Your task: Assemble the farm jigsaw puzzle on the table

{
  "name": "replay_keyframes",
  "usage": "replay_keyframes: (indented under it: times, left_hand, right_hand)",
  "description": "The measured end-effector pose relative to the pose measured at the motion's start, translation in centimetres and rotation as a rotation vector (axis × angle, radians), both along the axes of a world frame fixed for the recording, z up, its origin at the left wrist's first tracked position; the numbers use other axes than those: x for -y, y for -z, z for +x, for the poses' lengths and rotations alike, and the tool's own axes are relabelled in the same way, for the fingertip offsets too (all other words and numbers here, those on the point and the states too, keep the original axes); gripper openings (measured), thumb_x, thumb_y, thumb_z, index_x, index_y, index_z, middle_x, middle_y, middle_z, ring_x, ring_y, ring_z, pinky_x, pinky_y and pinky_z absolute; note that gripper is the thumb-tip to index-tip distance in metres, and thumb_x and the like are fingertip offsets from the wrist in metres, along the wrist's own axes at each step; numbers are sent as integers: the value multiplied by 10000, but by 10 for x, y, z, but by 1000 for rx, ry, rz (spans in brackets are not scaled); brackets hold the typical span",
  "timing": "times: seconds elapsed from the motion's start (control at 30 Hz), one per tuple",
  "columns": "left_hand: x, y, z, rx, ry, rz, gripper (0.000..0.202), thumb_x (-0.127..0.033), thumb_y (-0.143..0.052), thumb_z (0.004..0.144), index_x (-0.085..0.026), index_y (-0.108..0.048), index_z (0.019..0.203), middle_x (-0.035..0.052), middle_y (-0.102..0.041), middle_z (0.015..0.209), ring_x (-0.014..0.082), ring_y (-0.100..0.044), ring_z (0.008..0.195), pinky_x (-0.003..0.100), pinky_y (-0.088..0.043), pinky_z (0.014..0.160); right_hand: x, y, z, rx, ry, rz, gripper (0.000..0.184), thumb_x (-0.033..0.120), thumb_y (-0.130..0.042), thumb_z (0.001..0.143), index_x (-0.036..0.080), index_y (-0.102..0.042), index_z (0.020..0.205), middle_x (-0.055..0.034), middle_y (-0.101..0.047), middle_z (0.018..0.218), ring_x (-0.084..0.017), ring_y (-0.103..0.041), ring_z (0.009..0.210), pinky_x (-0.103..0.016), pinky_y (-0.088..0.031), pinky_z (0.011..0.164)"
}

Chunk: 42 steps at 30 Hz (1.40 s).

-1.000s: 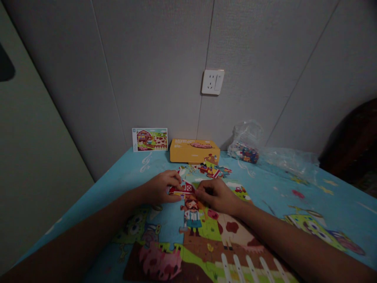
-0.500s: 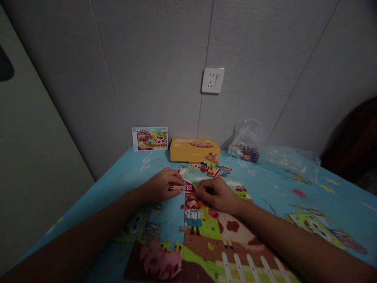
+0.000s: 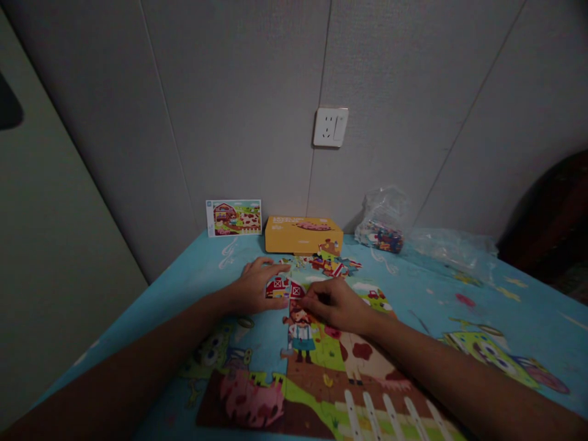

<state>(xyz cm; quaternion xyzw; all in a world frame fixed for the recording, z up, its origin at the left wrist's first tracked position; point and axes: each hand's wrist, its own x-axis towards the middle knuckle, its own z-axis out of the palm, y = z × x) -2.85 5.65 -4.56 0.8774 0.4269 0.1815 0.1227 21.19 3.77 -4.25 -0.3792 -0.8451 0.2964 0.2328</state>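
A partly assembled farm jigsaw puzzle (image 3: 328, 349) lies on the table, showing a farmer, a cow, a pig and a white fence. My left hand (image 3: 252, 289) is at its upper left, thumb and forefinger spread around a red barn puzzle piece (image 3: 277, 285). That piece sits against another barn piece (image 3: 296, 290) on its right. My right hand (image 3: 337, 303) is closed, its fingertips pinched at the lower right edge of that second barn piece. The tips partly hide the contact. Bare blue cloth shows left of the farmer, above the pig.
Loose puzzle pieces (image 3: 335, 264) are heaped before a yellow box (image 3: 303, 236). A picture card (image 3: 234, 218) leans on the wall at left. At right lie a clear bag of pieces (image 3: 383, 233) and an empty plastic bag (image 3: 454, 248). The blue tablecloth (image 3: 184, 275) has cartoon prints.
My left thumb and forefinger have spread apart, uncovering more of the red barn piece, which now lies level beside its neighbour. My right hand has barely moved.
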Motion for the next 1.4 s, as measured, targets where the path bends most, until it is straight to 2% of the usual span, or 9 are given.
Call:
replay_keyframes:
  times: [0.07, 0.17, 0.23, 0.37, 0.7, 0.93, 1.1, 1.23, 1.4]
  left_hand:
    - [0, -3, -3, -98, -21, -32, 785, -558, -668, 771, -233, -411, 1439, 115, -455, 1465, 378, -305, 1341, 580, -245, 1097]
    - [0, -4, -8, -177, -69, -30, 787, -651, -617, 768, -289, -423, 1440, 76, -407, 1514, 414, -266, 1348, 622, -190, 1094]
    - [-2, -3, -10, -203, -86, -19, 747, -683, -591, 771, -346, -447, 1423, 53, -402, 1517, 418, -280, 1335, 632, -189, 1081]
    - [-3, -3, -11, -191, -52, 31, 645, -704, -555, 793, -410, -513, 1366, 63, -440, 1465, 380, -340, 1288, 594, -246, 1053]
    - [-3, -11, -11, -126, -135, 186, 439, -553, -427, 942, -277, -719, 1121, 95, -600, 1081, 285, -436, 1078, 496, -324, 981]
    - [8, -23, -13, -104, 166, 119, 480, -566, -740, 720, -224, -679, 1051, 82, -584, 1065, 277, -451, 1064, 421, -369, 964]
    - [7, -20, -13, -113, 65, 101, 357, -474, -680, 798, -195, -648, 1020, 84, -593, 1043, 271, -463, 1043, 414, -375, 945]
    - [-2, -11, -14, -85, -51, 41, 418, -487, -692, 786, -178, -651, 1064, 93, -585, 1076, 268, -481, 1038, 417, -381, 954]
    - [-4, -7, -13, -59, -69, -1, 447, -495, -707, 769, -218, -670, 1118, 82, -585, 1073, 262, -500, 1047, 418, -379, 964]
  right_hand:
    - [0, -1, 0, 43, 27, 96, 259, 310, -541, 895, 167, -612, 690, 25, -529, 571, -103, -440, 525, -237, -337, 530]
    - [-3, -2, 2, 124, 90, 370, 130, 245, -573, 866, 176, -682, 879, -68, -649, 872, -194, -564, 836, -330, -437, 786]
    - [-7, 0, 5, 204, 153, 471, 230, 278, -617, 848, 170, -685, 1039, -126, -632, 1074, -262, -527, 1020, -425, -404, 925]
    - [-13, 2, 8, 315, 187, 444, 383, 368, -632, 850, 149, -666, 1162, -155, -618, 1170, -303, -496, 1060, -482, -384, 952]
    - [-9, 0, 8, 229, 24, 394, 418, 368, -675, 816, 184, -656, 1190, -119, -593, 1130, -279, -497, 1070, -465, -376, 975]
    - [-11, 6, 12, 138, 0, 388, 331, 306, -668, 819, 198, -667, 1132, -105, -607, 1130, -269, -512, 1079, -456, -394, 972]
    - [-11, 7, 12, 132, -5, 394, 326, 289, -660, 821, 199, -663, 1134, -106, -611, 1133, -265, -521, 1081, -459, -402, 975]
    - [-10, 6, 12, 122, 1, 385, 310, 272, -652, 822, 187, -666, 1120, -109, -617, 1134, -267, -524, 1085, -464, -399, 984]
    - [-10, 6, 12, 120, 4, 383, 300, 274, -644, 829, 185, -670, 1113, -115, -615, 1143, -268, -530, 1098, -463, -404, 991]
